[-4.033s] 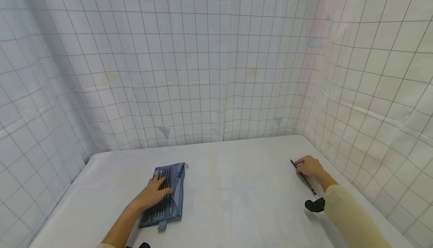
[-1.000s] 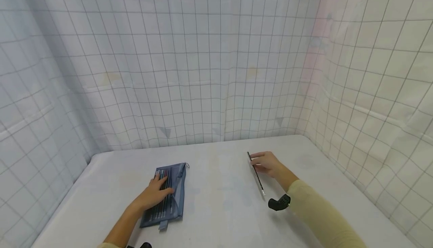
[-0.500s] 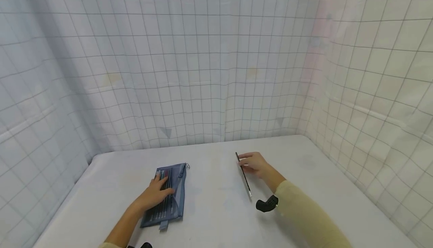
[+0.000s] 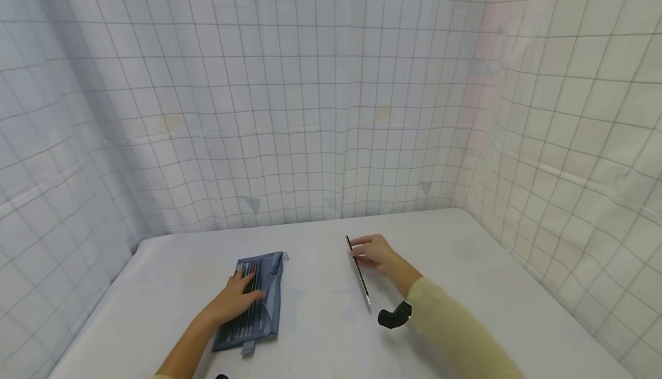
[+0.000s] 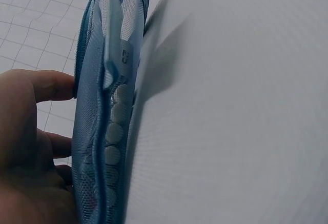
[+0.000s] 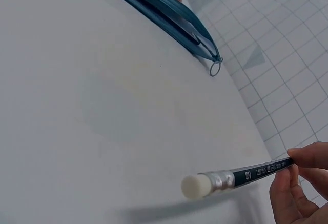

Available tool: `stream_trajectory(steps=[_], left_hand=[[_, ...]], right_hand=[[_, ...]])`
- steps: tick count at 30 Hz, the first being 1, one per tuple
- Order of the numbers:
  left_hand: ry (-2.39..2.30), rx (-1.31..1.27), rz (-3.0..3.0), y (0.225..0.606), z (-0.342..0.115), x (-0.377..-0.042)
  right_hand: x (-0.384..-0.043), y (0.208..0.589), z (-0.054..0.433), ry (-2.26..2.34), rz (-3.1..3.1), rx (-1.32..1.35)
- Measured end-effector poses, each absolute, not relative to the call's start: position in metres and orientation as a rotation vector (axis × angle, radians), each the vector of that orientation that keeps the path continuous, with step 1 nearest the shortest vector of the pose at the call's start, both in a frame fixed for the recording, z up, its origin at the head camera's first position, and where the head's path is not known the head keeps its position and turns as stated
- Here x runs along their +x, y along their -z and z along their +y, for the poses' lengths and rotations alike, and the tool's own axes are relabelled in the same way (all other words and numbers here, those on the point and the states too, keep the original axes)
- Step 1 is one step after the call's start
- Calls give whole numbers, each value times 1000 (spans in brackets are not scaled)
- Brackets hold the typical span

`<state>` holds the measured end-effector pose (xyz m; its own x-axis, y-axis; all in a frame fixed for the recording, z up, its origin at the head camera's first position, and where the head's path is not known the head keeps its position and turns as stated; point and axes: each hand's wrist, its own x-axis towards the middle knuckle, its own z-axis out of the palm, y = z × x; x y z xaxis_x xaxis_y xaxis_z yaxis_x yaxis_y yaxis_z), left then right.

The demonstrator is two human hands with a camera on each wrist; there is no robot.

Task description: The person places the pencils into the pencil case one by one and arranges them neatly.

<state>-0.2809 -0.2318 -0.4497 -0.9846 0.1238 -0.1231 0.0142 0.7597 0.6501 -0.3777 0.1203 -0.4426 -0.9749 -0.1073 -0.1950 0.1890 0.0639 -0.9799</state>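
A blue mesh zip pencil case [image 4: 273,304] lies on the left of the white table, with a row of pencils showing through it. My left hand [image 4: 233,301] rests on top, fingers spread; in the left wrist view the case's side [image 5: 89,147] shows round pencil ends through the mesh. Right of the case, my right hand [image 4: 376,251] pinches a dark pencil [image 4: 360,278] near its far end. Its white eraser [image 6: 196,187] and silver ferrule point back toward the wrist. In the right wrist view, the case's zip [image 6: 179,21] side stands partly open.
The white table [image 4: 320,333] ends at hanging white sheets [image 4: 320,109] with a dark grid, behind and on both sides. A black wrist camera [image 4: 395,315] sticks out below the right sleeve [image 4: 455,327]. A metal ring [image 6: 215,69] hangs at the zip's end.
My right hand has carried the pencil leftward from the table's far right side to just right of the case. The left hand and the case have stayed in place.
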Motion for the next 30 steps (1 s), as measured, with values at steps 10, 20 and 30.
stream_trajectory(steps=[10, 20, 30], left_hand=[[-996, 104, 2809, 452, -234, -281], [-995, 126, 2815, 450, -234, -283], [-975, 133, 2816, 452, -234, -287]], right_hand=[[-374, 450, 95, 1999, 2078, 75], [-371, 449, 71, 2018, 2037, 19], [-370, 455, 50, 2004, 2006, 7]])
